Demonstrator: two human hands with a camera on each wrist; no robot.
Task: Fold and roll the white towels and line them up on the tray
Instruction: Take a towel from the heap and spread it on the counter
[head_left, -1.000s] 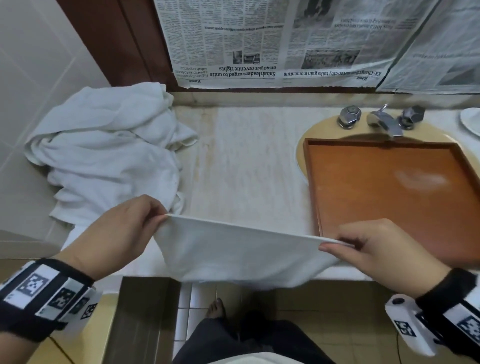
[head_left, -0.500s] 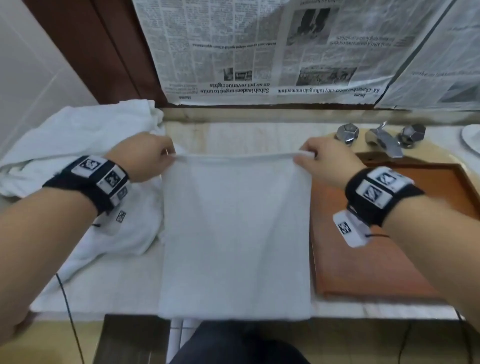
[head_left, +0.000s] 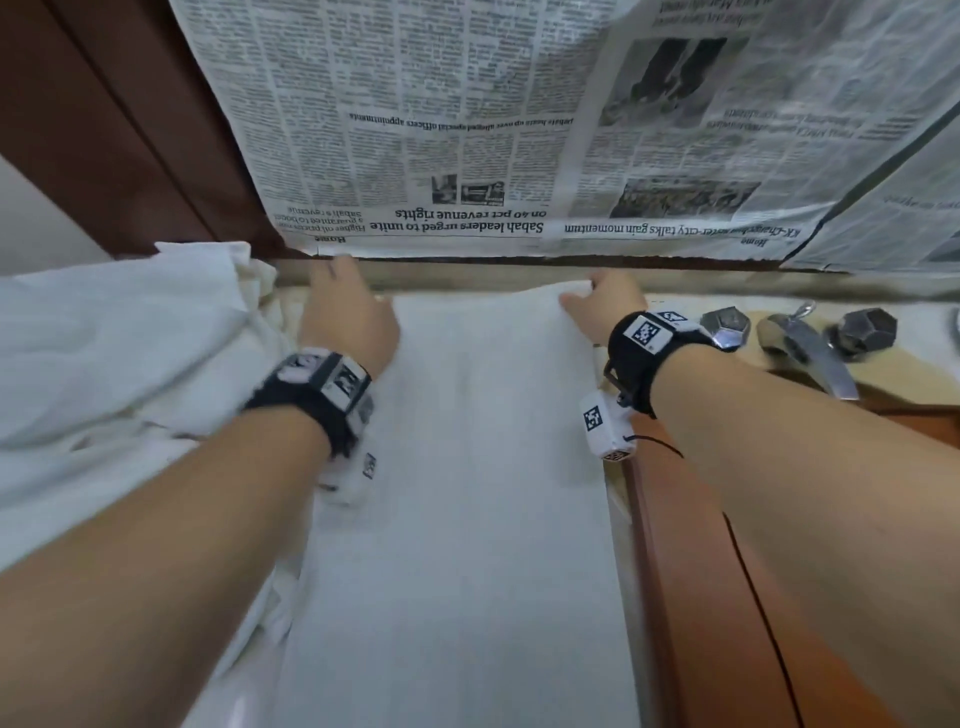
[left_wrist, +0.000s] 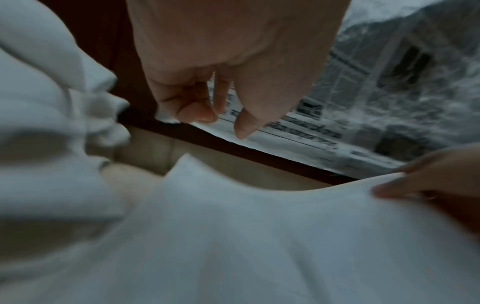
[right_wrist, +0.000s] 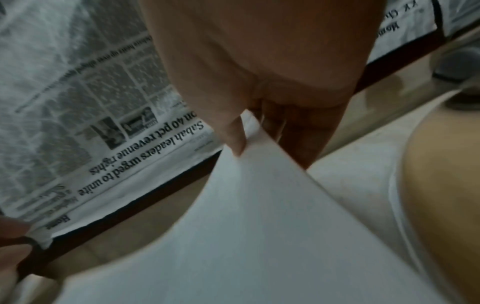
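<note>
A white towel (head_left: 467, 493) lies spread flat on the counter, running from the back wall to the front edge. My right hand (head_left: 576, 296) pinches its far right corner, thumb on top; the right wrist view shows that grip (right_wrist: 249, 139) on the towel (right_wrist: 246, 226). My left hand (head_left: 343, 280) hovers by the wall above the far left corner. In the left wrist view this hand (left_wrist: 223, 121) holds nothing, fingers loosely curled, and the towel's corner (left_wrist: 187, 162) lies free below it. The wooden tray (head_left: 675, 519) sits right of the towel, under my right forearm.
A heap of unfolded white towels (head_left: 130, 364) fills the counter on the left, touching the spread towel. Newspaper (head_left: 467, 130) hangs on the wall just behind my hands. A metal tap (head_left: 800, 348) with two knobs stands behind the tray.
Both hands carried the towel from the counter's front edge to the back wall and laid it flat. My left hand has let go of its corner; the right still pinches.
</note>
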